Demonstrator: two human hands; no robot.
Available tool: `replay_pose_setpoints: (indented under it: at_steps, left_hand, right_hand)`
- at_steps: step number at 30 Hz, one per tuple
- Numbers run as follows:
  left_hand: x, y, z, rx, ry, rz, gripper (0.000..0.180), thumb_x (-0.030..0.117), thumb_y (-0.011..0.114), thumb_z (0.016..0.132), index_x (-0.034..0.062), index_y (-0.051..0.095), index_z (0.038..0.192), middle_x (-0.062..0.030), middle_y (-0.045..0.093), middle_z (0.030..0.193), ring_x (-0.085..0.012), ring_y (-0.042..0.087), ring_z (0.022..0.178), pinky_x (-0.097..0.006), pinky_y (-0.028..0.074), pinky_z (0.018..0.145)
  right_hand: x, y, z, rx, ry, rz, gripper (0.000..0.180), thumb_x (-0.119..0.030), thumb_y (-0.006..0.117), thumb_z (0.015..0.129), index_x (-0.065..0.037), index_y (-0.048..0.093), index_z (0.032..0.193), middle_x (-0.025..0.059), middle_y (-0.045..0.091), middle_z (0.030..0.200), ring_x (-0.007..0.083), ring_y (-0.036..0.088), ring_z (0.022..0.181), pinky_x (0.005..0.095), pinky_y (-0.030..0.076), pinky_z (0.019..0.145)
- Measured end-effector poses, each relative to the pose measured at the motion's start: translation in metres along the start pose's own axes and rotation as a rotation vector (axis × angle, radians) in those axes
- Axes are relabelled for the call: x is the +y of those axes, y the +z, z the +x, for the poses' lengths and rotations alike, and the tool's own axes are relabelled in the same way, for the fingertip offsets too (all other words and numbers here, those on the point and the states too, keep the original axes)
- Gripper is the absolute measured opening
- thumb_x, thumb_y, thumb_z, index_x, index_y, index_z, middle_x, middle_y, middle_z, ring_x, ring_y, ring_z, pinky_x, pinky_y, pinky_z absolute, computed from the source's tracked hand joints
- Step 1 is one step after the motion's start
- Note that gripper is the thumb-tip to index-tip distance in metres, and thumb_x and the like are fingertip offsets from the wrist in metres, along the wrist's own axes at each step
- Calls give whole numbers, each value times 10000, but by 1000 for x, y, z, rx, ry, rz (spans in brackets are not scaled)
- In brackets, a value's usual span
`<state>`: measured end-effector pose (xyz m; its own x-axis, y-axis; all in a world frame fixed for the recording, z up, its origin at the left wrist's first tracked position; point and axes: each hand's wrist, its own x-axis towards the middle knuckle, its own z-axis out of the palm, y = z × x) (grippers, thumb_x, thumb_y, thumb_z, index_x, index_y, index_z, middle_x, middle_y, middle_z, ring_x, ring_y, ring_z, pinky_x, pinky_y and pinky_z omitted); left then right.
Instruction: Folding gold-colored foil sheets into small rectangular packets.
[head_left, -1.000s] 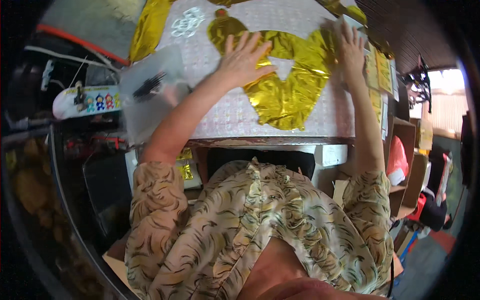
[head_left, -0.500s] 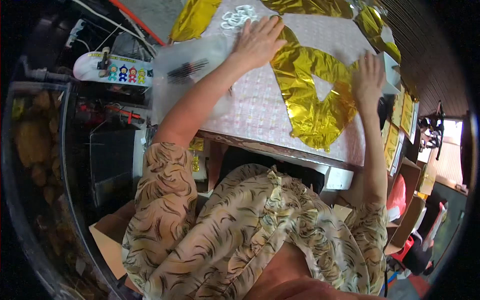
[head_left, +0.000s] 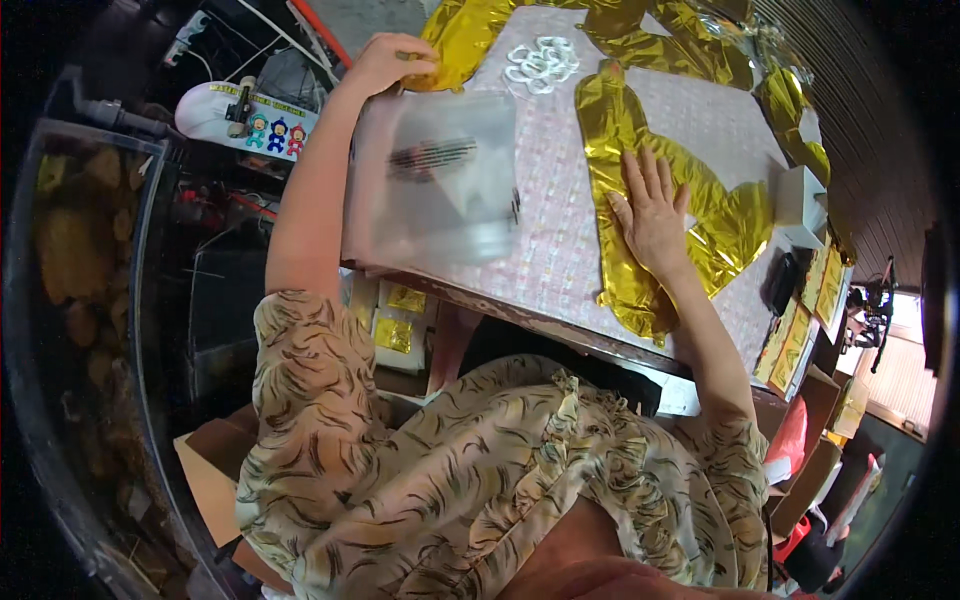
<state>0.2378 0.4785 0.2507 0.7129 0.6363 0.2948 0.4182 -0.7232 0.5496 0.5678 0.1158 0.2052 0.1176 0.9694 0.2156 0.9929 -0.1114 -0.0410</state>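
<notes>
While your right hand (head_left: 655, 228) lies flat, fingers spread, on that crinkly, shiny gold foil shape (head_left: 735, 230), your left hand (head_left: 390, 62) curls at a smoother gold foil piece (head_left: 465, 42), can't tell if it's pinching.

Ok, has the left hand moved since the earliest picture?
Yes: the left hand went leftward, from right of the white loops on the table to left of them.

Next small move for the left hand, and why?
I'd probably secure a grip on the gold foil piece at far left: the left hand is at its near end, grip unclear, while the right hand lies flat with fingers spread on the other gold foil piece.
</notes>
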Motion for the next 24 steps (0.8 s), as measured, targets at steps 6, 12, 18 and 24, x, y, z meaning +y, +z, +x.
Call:
replay_pose_setpoints:
  at_steps: [6, 12, 18, 24]
  left_hand:
    - [-29, 13, -10, -36, 17, -74, 301, 310, 873, 768, 144, 830, 1016, -62, 762, 1108, -244, 688, 1087, -365, 522, 978]
    - [-48, 21, 3, -26, -76, 72, 234, 402, 794, 845, 201, 835, 958, 25, 763, 1056, -224, 686, 1046, -389, 495, 948]
    - [-29, 10, 35, 52, -33, 148, 273, 254, 749, 932, 34, 766, 1093, -93, 755, 1053, -227, 702, 982, -341, 533, 886]
    - [13, -5, 43, 237, -35, -109, 268, 296, 703, 943, 58, 760, 1050, -123, 723, 1019, -291, 691, 961, -392, 533, 846]
  right_hand:
    - [-1, -31, 43, 62, -113, 171, 542, -352, 604, 1032, -55, 518, 1477, 204, 428, 1578, 419, 404, 1456, 609, 283, 1186]
    - [-35, -36, 148, 127, -359, 525, 480, -168, 679, 979, -31, 559, 1422, 233, 639, 1334, 416, 609, 1233, 469, 465, 1057]
    - [-101, -6, 242, 55, -260, 614, 458, -99, 713, 935, -43, 605, 1376, 211, 725, 1165, 362, 708, 1052, 398, 551, 908]
    - [-114, 70, 297, 57, -47, 1145, 309, -107, 738, 936, 3, 694, 1221, 96, 776, 1027, 155, 718, 869, 342, 566, 786]
